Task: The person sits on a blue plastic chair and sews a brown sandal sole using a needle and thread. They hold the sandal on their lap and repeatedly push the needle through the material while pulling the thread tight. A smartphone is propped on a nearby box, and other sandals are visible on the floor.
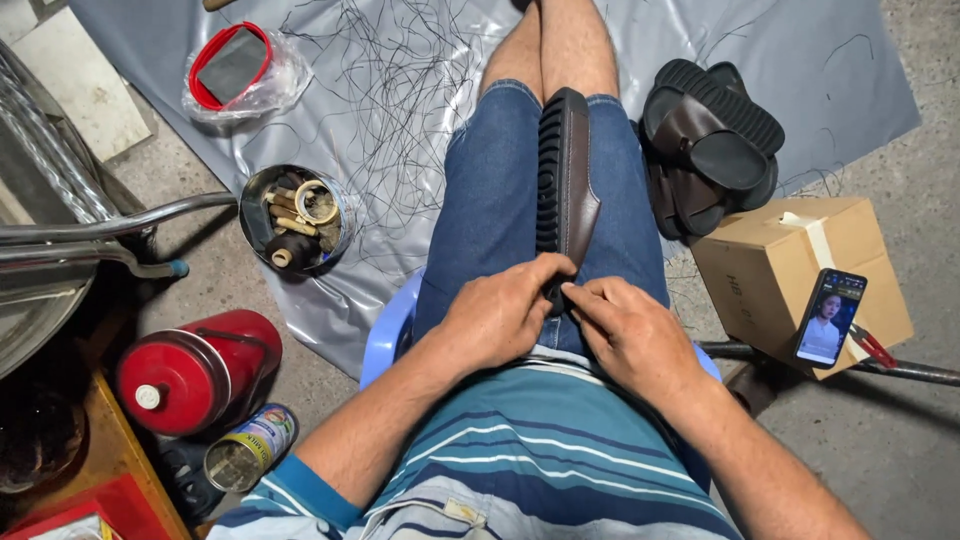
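The sandal (565, 180) is laid on edge along the lap, its ridged black sole turned to the left and the brown upper to the right. Its near end is pinched by the left hand (497, 315) and the right hand (632, 335), whose fingertips are pressed together over it; that end is hidden under them, and whatever may be held between the fingers cannot be made out.

Just beyond and right of the grip, a pile of sandals (712, 145) is stacked on the grey sheet (860, 70); how many are stacked cannot be counted. Nearer on that side, a brown taped box (770, 265) is seen, with a phone (830, 317) propped against it and a red-handled tool (873, 346) half hidden behind the phone.

Left of the grip, a round tin (297, 218) of spools is placed, and beyond it a red-rimmed container in a clear bag (237, 70). Loose black threads (385, 90) are scattered over the sheet. Near the left elbow, a red flask (195, 372) and a can (250, 448) with a pale printed label are laid on their sides. The blue chair (390, 335) is mostly covered by the legs.
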